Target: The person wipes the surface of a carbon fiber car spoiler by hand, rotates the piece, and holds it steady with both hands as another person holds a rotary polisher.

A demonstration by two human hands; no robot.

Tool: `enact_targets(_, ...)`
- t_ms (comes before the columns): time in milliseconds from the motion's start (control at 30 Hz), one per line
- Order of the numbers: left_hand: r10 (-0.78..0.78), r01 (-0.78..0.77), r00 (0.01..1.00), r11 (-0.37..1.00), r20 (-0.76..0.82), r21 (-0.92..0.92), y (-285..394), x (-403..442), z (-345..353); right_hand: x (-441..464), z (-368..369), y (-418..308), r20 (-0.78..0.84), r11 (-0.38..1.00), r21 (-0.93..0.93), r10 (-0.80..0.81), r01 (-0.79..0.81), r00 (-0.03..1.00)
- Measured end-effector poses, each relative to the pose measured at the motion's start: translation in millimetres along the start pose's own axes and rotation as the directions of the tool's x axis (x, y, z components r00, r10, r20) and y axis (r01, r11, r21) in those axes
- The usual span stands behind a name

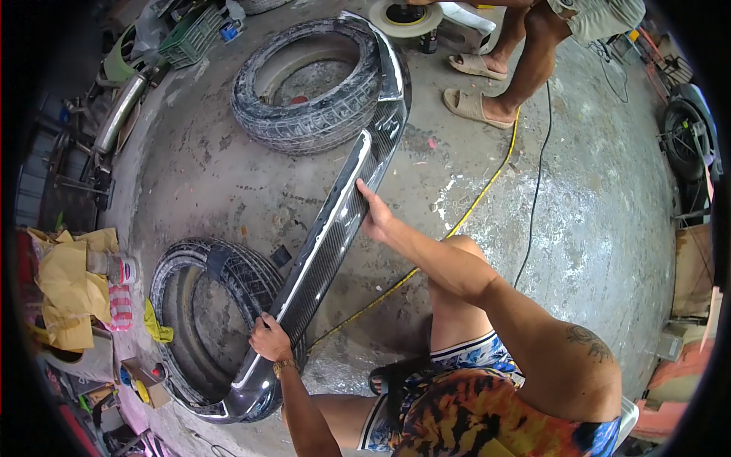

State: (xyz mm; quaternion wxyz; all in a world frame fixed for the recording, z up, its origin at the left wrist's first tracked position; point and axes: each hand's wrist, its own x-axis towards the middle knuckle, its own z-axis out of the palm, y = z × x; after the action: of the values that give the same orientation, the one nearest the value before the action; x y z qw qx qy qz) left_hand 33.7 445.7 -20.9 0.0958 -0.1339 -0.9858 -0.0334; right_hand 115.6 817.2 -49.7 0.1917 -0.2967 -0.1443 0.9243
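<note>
A long, glossy black carbon-fibre bumper lip (318,263) with white-edged strips lies slantwise across two worn car tires. Its upper end rests by the far tire (304,126), and its lower end lies over the near tire (171,305). My left hand (270,339), with a gold-coloured watch at the wrist, is closed on the part's left edge near the lower end. Around the right edge, near the middle, my right hand (375,215) is closed, thumb up along the surface and other fingers mostly hidden.
Another person's sandalled feet (487,107) stand at the top right, near a round pale disc (405,17). A yellow hose (487,186) and a black cable (539,167) cross the floor. Brown paper (68,286) and clutter line the left side; a wheel (683,139) stands far right.
</note>
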Motion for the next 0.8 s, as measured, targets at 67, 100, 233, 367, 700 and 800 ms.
enact_targets(67,0.001,-0.001,1.000,1.000,-0.009,-0.020,-1.3,0.3,1.9,2.9,-1.8,0.6,0.014,1.000,0.008,0.000,-0.001,1.000)
enact_targets(100,0.001,-0.001,1.000,1.000,-0.009,-0.019,-1.3,0.0,1.8,3.2,-1.3,0.5,0.029,1.000,0.015,0.000,-0.001,1.000)
enact_targets(233,-0.004,0.004,1.000,1.000,-0.023,-0.007,-2.0,-0.6,3.4,-0.1,1.7,-0.7,0.004,1.000,0.017,0.011,-0.011,1.000)
enact_targets(367,-0.002,0.001,0.999,1.000,-0.036,-0.030,-0.9,-1.2,2.5,0.9,0.1,0.2,-0.002,1.000,0.016,0.006,-0.006,1.000)
enact_targets(700,0.022,-0.027,0.996,0.998,-0.092,-0.052,-3.1,-0.2,1.5,0.1,-3.2,-2.3,0.012,0.998,-0.044,0.038,-0.038,0.999)
enact_targets(800,-0.043,0.040,0.998,0.997,-0.052,-0.066,-0.5,2.5,-3.2,3.0,-2.3,0.6,-0.009,0.994,-0.104,0.013,-0.014,1.000)
